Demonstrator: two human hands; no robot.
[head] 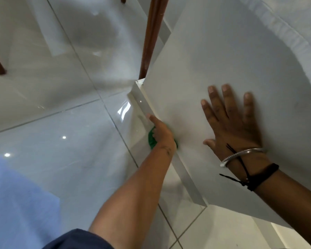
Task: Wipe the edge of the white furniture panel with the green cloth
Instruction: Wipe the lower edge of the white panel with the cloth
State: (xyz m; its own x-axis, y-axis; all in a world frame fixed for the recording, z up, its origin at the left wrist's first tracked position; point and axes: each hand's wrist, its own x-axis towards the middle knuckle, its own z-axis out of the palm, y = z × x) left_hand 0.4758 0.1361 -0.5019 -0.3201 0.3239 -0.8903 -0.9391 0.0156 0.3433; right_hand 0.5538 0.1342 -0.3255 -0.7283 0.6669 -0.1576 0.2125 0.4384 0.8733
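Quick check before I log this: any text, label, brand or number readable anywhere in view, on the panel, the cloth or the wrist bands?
None readable.
White panel: plain, no label or print.
Green cloth: mostly hidden under the left hand, no tag visible.
Bracelet on the right hand: no legible marking.

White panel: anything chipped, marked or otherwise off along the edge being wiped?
Yes. The far corner of the white panel shows small dark nicks, like chipped finish. A faint dark smudge sits on the edge just beyond the left hand and the green cloth. The right hand lies flat on the panel.
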